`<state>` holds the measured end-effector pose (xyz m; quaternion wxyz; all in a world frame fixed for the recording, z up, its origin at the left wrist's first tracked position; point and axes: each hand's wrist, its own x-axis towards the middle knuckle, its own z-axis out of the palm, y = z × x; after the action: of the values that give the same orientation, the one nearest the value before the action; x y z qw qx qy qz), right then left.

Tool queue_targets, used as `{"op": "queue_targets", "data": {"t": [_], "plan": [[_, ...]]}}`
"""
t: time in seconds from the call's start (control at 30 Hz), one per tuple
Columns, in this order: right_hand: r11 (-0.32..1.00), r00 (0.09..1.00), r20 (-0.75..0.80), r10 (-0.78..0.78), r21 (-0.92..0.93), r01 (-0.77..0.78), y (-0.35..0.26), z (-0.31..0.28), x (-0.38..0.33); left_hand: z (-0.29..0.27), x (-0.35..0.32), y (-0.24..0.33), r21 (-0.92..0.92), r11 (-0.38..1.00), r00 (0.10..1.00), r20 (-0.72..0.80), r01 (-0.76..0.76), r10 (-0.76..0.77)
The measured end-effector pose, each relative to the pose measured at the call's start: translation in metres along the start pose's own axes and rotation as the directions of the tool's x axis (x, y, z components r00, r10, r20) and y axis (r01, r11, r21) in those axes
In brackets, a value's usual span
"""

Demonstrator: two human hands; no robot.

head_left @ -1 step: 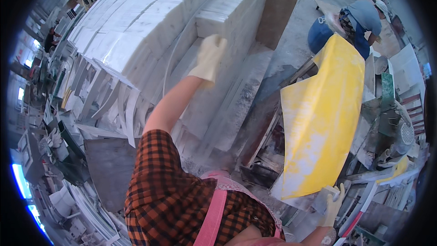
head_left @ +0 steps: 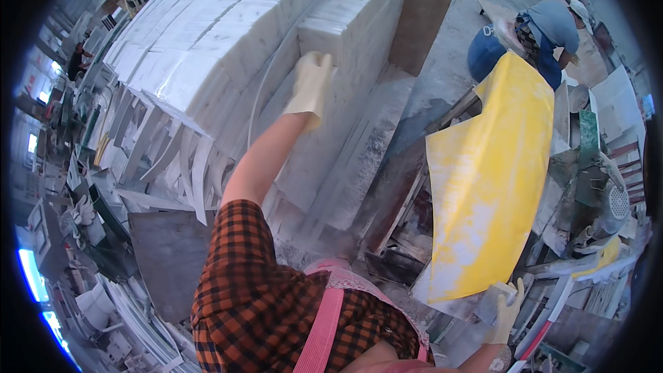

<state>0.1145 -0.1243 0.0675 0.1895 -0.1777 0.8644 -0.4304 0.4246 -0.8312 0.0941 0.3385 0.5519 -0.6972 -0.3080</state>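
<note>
At the bottom of the frame the person's checked sleeve (head_left: 248, 297) and pink strap (head_left: 324, 331) filled the near view. Low at the lower right, the gloved right hand (head_left: 506, 312) was closed on the bottom corner of a yellow sheet (head_left: 487, 179), pinching it along with a small grey piece whose nature I couldn't make out. The sheet stood nearly on end, its long axis running from that lower-right corner up toward the upper right of the frame, the top edge tipping slightly rightward, its surface dusted white in patches.

Toward the centre, the bare left forearm stretched upward to the gloved left hand (head_left: 311, 86), which lay flat with fingers extended against the front face of a white stone block (head_left: 359, 48). It pressed rather than grasped; nothing was held in it. The block belonged to a long stack of slabs (head_left: 207, 34) whose length ran from the centre up to the upper left.

At the left lay a heap of curved white offcuts (head_left: 159, 159) and a dark plate (head_left: 166, 249). Farthest off, at the upper right, another person in a blue shirt (head_left: 552, 27) bent over beside a blue drum (head_left: 487, 52).
</note>
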Motion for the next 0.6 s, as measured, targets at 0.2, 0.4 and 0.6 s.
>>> {"op": "queue_targets", "data": {"t": [0.2,0.4,0.6], "plan": [[0.999,0.999,0.022,-0.032,-0.014,0.032,0.009,-0.002,0.002,-0.014,0.026,0.004,-0.466,0.877,0.992,0.008,0.118,-0.129],[0.999,1.0,0.027,0.015,0.038,-0.016,0.008,-0.005,0.004,-0.004,0.026,0.035,-0.43,0.877,0.976,0.069,0.214,-0.204],[1.0,1.0,0.013,-0.008,-0.027,0.008,-0.003,0.0,0.003,-0.02,0.006,0.031,-0.155,0.985,0.987,-0.13,0.072,-0.093]]}}
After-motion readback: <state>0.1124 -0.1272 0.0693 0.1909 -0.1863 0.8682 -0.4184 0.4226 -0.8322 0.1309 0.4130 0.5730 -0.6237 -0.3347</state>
